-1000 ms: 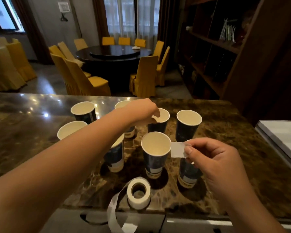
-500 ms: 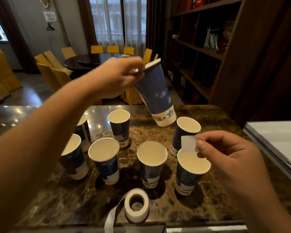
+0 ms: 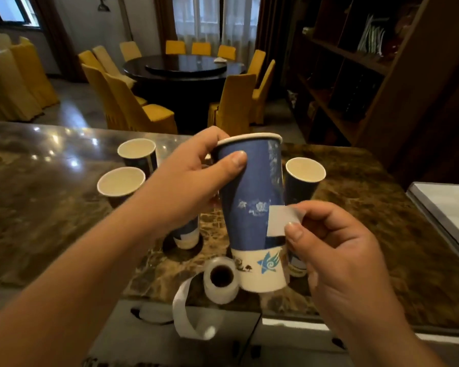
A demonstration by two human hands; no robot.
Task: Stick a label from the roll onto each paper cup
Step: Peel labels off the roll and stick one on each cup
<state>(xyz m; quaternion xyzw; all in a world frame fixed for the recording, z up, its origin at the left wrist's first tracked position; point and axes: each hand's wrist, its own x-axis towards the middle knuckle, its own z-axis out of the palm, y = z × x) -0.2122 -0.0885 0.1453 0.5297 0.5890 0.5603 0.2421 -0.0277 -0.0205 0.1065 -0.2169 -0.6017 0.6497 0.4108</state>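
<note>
Left hand grips blue paper cup upright; right hand pinches white label against its side.

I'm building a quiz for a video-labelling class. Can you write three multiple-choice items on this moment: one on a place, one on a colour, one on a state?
1. Where is the label roll?
A. on the counter near its front edge
B. inside a cup
C. on the round dining table

2. What colour is most of the held cup's wall?
A. red
B. blue
C. green

3. What is the state of the loose label?
A. stuck flat on the cup's white base band
B. lying on the counter
C. pinched in the right hand, against the cup's side

Key:
1 A: the label roll sits on the counter by the front edge, its strip hanging over.
2 B: the held cup, in the left hand, is blue above a white base band.
3 C: the right hand pinches the label at the cup's blue wall.
</note>
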